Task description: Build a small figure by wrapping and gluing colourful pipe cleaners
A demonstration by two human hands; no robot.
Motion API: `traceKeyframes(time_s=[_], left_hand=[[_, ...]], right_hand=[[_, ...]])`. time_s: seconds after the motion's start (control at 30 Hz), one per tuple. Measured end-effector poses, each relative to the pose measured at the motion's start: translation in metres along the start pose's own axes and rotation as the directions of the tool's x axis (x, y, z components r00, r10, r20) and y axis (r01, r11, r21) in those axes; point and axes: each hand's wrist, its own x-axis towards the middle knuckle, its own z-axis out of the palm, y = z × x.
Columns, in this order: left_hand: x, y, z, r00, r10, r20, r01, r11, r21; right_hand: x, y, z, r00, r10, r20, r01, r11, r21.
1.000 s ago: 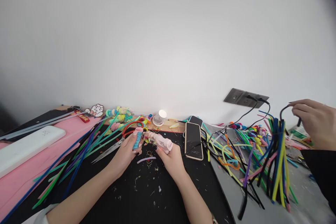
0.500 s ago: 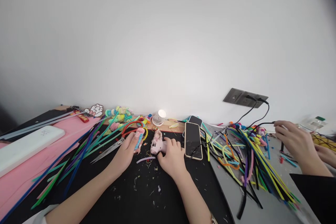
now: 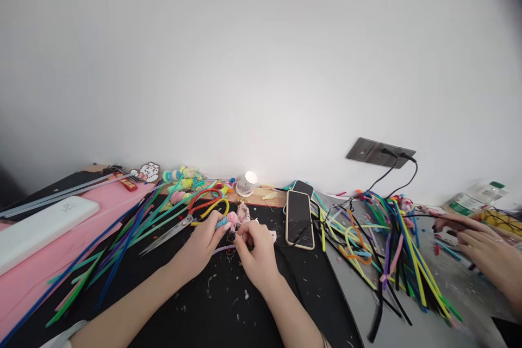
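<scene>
My left hand (image 3: 203,246) is closed on a small pink-and-blue pipe cleaner figure (image 3: 231,219), held over the black mat (image 3: 212,310). At its pink end, my right hand (image 3: 259,253) has its fingers pinched together; what sits between them is hidden. Just behind my right hand lies a pale pink glue gun (image 3: 243,211), partly covered by the fingers. A short lilac pipe cleaner (image 3: 222,249) rests under my hands. To the left of my left hand, scissors (image 3: 173,232) with red and yellow handles lie spread.
Two phones, the nearer one (image 3: 299,220) in a light case, lie to the right. Many loose pipe cleaners (image 3: 411,261) spread over the grey surface. A lit white cup-shaped lamp (image 3: 247,184) stands by the wall. At far right a co-worker's hand (image 3: 485,250) is at a cable.
My right hand has come off the glue gun and moved to the figure, fingers now pinched. My left hand has tilted the figure rightward. The co-worker's hand has moved lower.
</scene>
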Motion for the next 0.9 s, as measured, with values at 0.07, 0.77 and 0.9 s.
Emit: traceKeyframes(time_s=[0.07, 0.77, 0.9], left_hand=[[0.0, 0.0, 0.001, 1.0, -0.021, -0.014, 0.02, 0.998, -0.053], [-0.003, 0.0, 0.011, 0.9, -0.241, 0.363, 0.42, 0.699, -0.578], [-0.002, -0.002, 0.01, 0.898, -0.229, 0.376, 0.422, 0.694, -0.583]], right_hand=[[0.0, 0.0, 0.001, 1.0, 0.005, 0.001, -0.005, 0.999, 0.032], [0.003, 0.01, 0.006, 0.988, 0.147, 0.058, -0.157, 0.9, 0.406], [0.003, 0.011, 0.007, 0.987, 0.15, 0.06, -0.162, 0.89, 0.427]])
